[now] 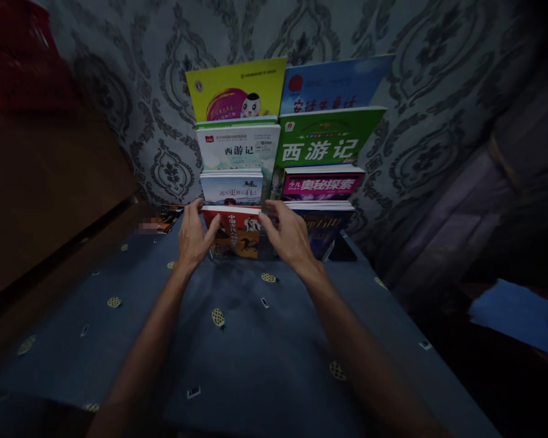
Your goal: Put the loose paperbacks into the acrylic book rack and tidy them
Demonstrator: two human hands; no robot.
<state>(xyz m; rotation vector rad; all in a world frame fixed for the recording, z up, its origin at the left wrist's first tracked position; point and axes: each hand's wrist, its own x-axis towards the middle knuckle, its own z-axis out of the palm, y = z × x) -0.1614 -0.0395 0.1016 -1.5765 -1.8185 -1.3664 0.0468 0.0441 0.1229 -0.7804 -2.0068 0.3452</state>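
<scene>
A red book (244, 234) with a horse on its cover stands upright in the front left of a tiered row of books. My left hand (195, 234) is closed around its left edge, thumb on the front cover. Around the right edge, my right hand (288, 234) does the same, fingers behind and thumb in front. Directly behind rises a pale blue book (232, 190), then a white and teal book (237, 146) and a yellow book (237, 85). The rack holding them is mostly hidden.
Right of the red book stand a dark blue book (331, 225), a magenta book (324, 184), a green book (331, 137) and a blue book (338, 82). A patterned cloth (237, 365) covers the table. A cardboard box (45, 194) borders the left, patterned wallpaper (178, 121) the back.
</scene>
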